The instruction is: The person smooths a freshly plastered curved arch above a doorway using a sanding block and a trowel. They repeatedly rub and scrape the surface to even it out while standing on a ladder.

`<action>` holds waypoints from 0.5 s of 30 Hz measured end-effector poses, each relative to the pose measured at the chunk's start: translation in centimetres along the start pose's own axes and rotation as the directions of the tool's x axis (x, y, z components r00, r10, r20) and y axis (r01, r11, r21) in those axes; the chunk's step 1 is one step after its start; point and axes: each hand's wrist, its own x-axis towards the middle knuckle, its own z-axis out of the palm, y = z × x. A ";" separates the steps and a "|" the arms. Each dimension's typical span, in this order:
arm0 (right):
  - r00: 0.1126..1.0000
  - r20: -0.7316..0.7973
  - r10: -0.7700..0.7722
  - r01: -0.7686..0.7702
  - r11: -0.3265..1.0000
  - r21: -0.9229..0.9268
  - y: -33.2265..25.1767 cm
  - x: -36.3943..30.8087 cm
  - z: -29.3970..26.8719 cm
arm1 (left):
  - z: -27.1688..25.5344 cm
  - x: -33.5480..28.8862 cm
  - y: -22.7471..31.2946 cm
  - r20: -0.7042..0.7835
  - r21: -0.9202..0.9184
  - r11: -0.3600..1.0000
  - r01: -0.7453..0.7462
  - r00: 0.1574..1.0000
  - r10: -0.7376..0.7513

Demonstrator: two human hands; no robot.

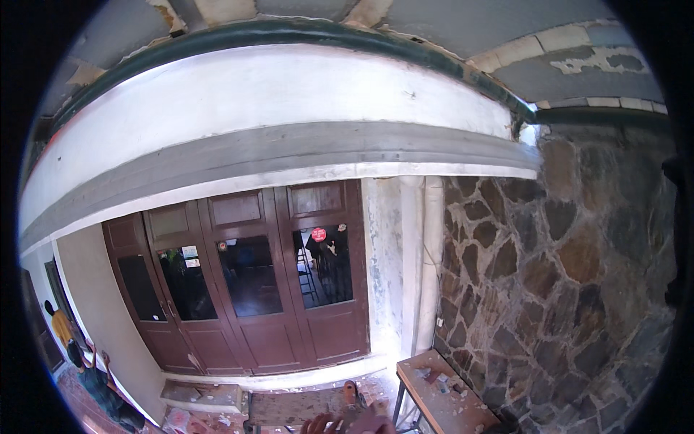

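At the lower edge of the head view, only the upper part of my left hand shows, its fingers side by side and bent. Whatever they close on, if anything, is cut off by the picture's edge. Right beside it is my right hand, blurred, with its fingers not distinguishable. Just beyond the hands a foot in a brown sandal rests near a worn wooden plank. To the right stands a brown-topped table with dark metal legs, strewn with pale flakes and chips.
Brown panelled doors with glass panes face me under a white-and-grey ledge. A dark green pipe runs above it. At right rises a stone wall. Two people are at far left. Debris lies around a low step.
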 end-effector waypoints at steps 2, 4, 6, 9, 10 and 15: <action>0.986 0.000 -0.167 0.165 0.975 -0.151 -2.9 3.6 1.2 | 0.0 -0.1 -0.1 0.093 0.009 1.000 0.021 0.995 -0.022; 0.919 0.176 -0.352 0.380 0.910 -0.165 -7.3 9.4 3.1 | -0.2 -0.1 -0.2 0.094 0.013 1.000 0.023 0.995 -0.024; 0.801 0.298 -0.519 0.578 0.800 -0.160 -12.8 16.3 6.5 | -0.4 0.1 -0.5 0.161 0.014 0.999 0.041 0.986 -0.043; 0.495 0.438 -0.750 0.856 0.335 -0.394 -21.2 26.1 13.7 | -0.2 0.3 -0.8 0.240 0.048 0.999 0.015 0.971 -0.026; 0.349 0.467 -0.813 0.872 0.098 -0.480 -23.9 29.0 15.9 | 0.1 0.4 -0.9 0.254 0.079 0.997 -0.001 0.967 -0.019; 0.229 0.461 -0.857 0.777 -0.124 -0.617 -32.3 38.5 25.6 | 1.2 -0.2 -1.3 0.056 -0.034 0.999 -0.042 0.997 0.044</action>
